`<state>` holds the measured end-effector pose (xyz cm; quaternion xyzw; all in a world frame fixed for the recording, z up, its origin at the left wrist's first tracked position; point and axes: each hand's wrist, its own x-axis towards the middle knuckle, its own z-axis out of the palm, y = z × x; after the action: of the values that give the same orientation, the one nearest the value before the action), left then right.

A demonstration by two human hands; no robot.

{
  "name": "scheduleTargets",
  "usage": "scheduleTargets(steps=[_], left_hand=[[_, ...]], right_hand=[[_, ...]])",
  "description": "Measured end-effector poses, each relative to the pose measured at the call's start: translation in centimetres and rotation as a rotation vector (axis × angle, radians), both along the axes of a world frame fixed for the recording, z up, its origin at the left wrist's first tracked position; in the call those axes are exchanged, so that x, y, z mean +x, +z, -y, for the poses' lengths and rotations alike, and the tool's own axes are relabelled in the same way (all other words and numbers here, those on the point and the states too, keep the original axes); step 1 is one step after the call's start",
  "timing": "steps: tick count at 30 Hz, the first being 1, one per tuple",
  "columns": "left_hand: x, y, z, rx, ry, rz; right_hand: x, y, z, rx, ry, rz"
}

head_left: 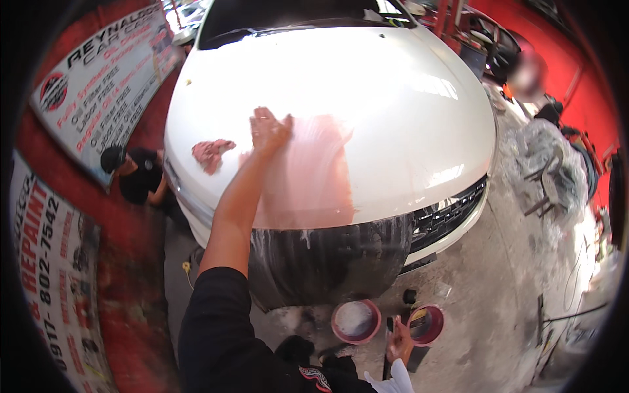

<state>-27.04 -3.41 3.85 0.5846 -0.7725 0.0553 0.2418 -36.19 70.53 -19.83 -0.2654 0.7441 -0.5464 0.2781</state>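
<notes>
My left hand (270, 133) is stretched out over the white car hood (393, 98), palm down with fingers extended, beside a wet pinkish patch (314, 173). Nothing shows in it. A crumpled pinkish-red cloth (211, 154) lies on the hood to its left. Low in the view, my right hand (400, 342) is closed on a small dark block (391, 324), partly hidden by the fingers. Beside this hand stands a reddish bucket (434, 325) with something yellow and dark in it. Another reddish bucket (356, 321) holds whitish, foamy liquid.
A wet black sheet (327, 262) hangs over the front of the car, next to the grille (449, 209). A person in a dark cap (141, 173) crouches at the left. Plastic-wrapped items (547, 164) stand on the right, and large printed banners (105, 85) hang on the left.
</notes>
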Motion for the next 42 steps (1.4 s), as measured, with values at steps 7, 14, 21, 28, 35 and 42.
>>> scheduleTargets(steps=[7,14,21,28,35,42], left_hand=[[-2.8,-0.6,-17.4,0.093,-0.149,-0.04],[-3.8,-6.5,-26.1,-0.111,-0.005,-0.1],[-2.9,-9.7,-36.5,-0.043,-0.026,0.013],[2.2,-12.8,-47.2,0.205,-0.024,-0.364],[8.1,-15.2,-51.6,0.326,0.13,-0.66],[11.6,-9.7,-39.9,-0.062,-0.149,-0.728]], right_hand=[[-5.6,8.1,9.0,-0.269,0.172,0.005],[-14.8,12.8,7.6,-0.246,0.348,0.069],[-21.9,13.8,5.5,0.014,0.429,-0.01],[-24.4,10.7,6.0,-0.085,0.363,0.284],[-26.1,8.4,6.0,-0.076,0.479,0.301],[-20.2,7.0,7.0,-0.125,0.287,0.474]])
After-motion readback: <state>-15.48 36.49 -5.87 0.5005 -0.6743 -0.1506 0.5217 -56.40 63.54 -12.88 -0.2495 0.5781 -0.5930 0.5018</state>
